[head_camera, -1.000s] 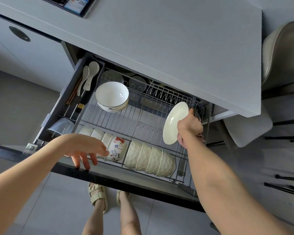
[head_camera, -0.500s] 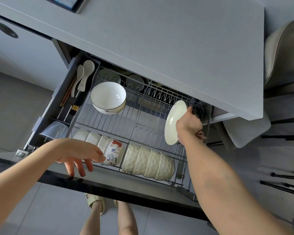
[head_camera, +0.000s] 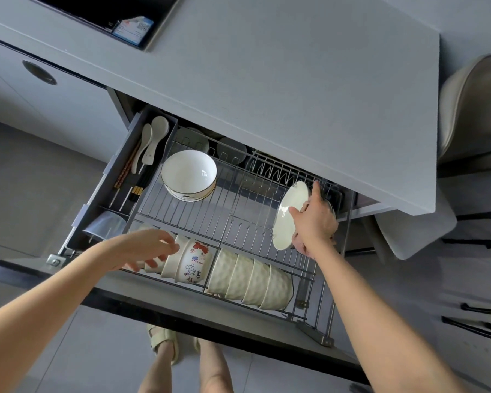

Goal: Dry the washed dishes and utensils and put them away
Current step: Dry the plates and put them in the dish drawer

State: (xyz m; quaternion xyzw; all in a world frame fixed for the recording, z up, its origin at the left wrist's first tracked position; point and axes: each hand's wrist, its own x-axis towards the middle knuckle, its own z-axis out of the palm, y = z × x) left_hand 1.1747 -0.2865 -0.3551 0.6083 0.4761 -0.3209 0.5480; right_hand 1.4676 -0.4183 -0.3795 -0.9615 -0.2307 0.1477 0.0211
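Pinching a plate [head_camera: 288, 219] upright in the drawer rack [head_camera: 210, 219], right fingers [head_camera: 317, 192] curl; left fingers [head_camera: 165, 243] spread by bowls [head_camera: 193, 259].

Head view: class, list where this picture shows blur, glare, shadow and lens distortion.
In the head view, the left hand is motion-blurred at its fingers; a small glare spot sits inside the white bowl; the rear of the dish rack lies in shadow under the countertop; the wide lens stretches both forearms toward the corners.

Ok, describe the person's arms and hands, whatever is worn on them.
The left forearm and right forearm are bare to the frame edge, no sleeves showing. The left hand and right hand wear no gloves; neither wrist carries a watch or bracelet.
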